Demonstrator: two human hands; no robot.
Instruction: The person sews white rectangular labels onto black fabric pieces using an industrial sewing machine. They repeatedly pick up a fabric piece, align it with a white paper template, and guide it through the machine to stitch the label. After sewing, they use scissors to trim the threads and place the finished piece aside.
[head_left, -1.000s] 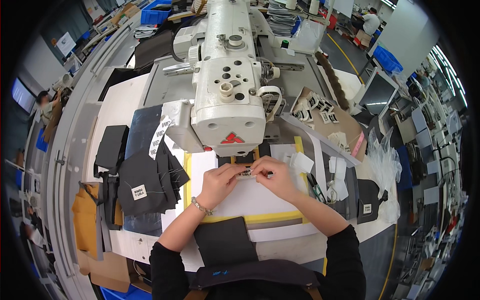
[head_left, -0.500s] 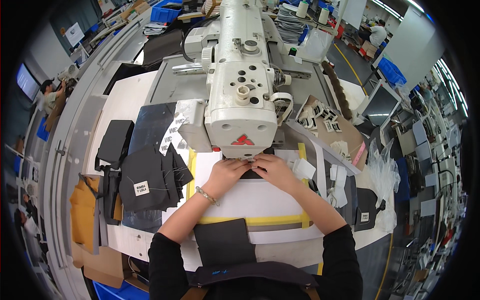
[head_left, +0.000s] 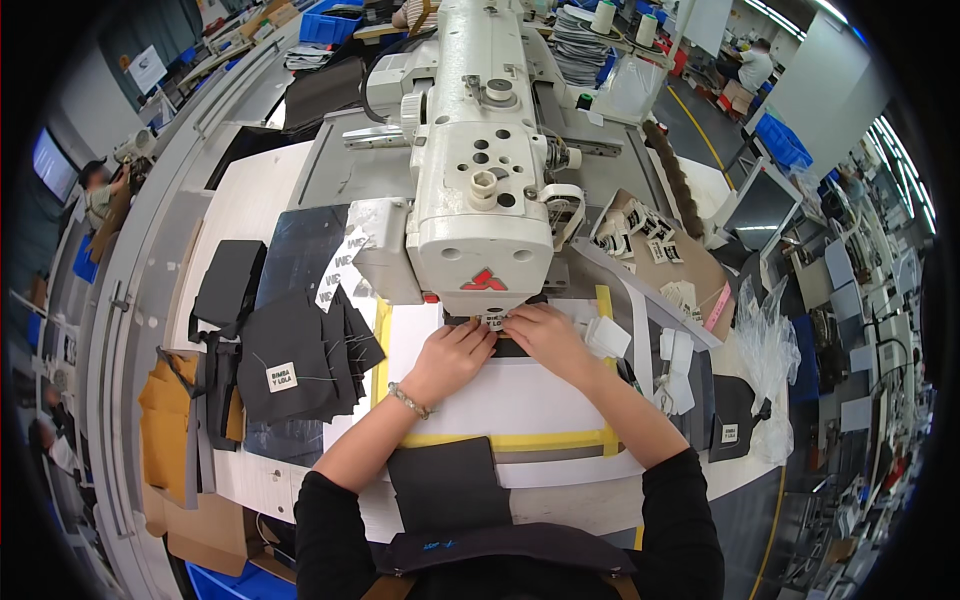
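**Pale label [head_left: 495, 321] under the sewing machine [head_left: 483, 225]**

Left hand [head_left: 457, 356] at the label's left side, right hand [head_left: 545, 338] at its right. Fingers bent, grip narrow; pinching or only pressing, cannot tell. Label sits between the fingertips, just beside a dark strip [head_left: 510, 347]. Dark fabric pieces [head_left: 285, 345] well off to the left; dark panel [head_left: 448, 485] nearer the person.

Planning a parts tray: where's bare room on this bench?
White sheet, bordered by left hand, right hand and front yellow tape; pale tabletop behind the black stack. Crowded: left, with dark pieces; right, labels on brown board; centre, under the machine head.
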